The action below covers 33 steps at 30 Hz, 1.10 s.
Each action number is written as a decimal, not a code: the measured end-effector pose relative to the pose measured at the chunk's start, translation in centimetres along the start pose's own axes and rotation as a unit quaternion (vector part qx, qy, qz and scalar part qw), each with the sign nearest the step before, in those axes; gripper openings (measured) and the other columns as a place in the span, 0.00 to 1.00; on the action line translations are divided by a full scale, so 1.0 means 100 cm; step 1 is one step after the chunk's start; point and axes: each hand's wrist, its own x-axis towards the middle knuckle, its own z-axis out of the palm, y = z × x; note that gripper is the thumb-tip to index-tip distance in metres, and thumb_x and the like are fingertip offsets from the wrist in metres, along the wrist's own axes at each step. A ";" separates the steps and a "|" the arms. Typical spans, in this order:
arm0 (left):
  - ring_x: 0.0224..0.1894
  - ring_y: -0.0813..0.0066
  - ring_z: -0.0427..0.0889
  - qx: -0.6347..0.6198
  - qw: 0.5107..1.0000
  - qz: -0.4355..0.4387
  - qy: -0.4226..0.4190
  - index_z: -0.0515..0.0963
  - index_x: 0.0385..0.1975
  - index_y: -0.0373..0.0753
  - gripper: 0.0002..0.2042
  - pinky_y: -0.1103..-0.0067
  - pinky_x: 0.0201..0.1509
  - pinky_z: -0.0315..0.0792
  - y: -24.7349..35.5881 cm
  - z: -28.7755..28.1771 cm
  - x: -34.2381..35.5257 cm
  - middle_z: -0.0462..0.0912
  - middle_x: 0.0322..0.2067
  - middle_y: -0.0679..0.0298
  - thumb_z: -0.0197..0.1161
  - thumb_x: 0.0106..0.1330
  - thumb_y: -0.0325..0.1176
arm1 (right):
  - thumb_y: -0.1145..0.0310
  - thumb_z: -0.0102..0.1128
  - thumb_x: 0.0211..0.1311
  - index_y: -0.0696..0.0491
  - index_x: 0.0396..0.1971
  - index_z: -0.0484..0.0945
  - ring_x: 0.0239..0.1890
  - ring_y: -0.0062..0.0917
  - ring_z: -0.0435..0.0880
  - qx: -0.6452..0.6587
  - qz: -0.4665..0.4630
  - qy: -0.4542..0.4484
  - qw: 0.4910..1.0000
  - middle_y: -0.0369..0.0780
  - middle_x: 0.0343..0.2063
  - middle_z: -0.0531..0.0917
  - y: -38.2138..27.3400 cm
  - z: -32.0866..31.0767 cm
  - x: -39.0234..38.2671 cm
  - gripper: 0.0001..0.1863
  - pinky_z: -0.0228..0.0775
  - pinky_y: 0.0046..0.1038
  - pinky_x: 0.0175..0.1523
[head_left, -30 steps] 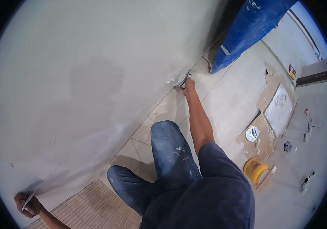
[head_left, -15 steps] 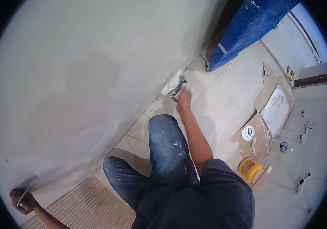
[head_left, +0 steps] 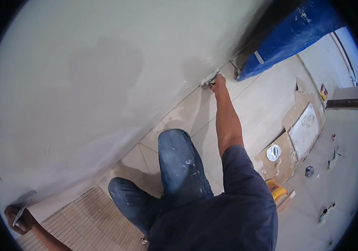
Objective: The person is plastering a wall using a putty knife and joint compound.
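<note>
Right hand [head_left: 218,83]: fingers closed on a spreading knife [head_left: 211,79]; its whitish-smeared edge lies just left of the grip, at the foot of the wall [head_left: 103,92]. Exact finger placement too small to tell. Left hand [head_left: 18,219]: fingers wrapped around a thin flat blade [head_left: 25,206], projecting up and right from that grip. Blue-covered object [head_left: 289,39]: right of the right-hand grip, apart from it.

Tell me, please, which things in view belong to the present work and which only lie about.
In use:
right hand and its white-smeared tool, at the foot of the wall
left hand and its flat blade

Apparently just lying about:
red-and-yellow packet
round silver disc
cardboard
yellow tub (possibly supplies)
</note>
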 end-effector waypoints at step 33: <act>0.27 0.74 0.71 0.047 0.987 -0.151 -0.003 0.71 0.20 0.33 0.07 0.80 0.31 0.66 -0.039 -0.026 -0.015 0.73 0.23 0.59 0.56 0.58 0.27 | 0.65 0.42 0.73 0.52 0.53 0.71 0.42 0.36 0.83 0.006 -0.150 -0.001 0.989 0.42 0.45 0.81 -0.014 -0.033 -0.137 0.15 0.76 0.43 0.46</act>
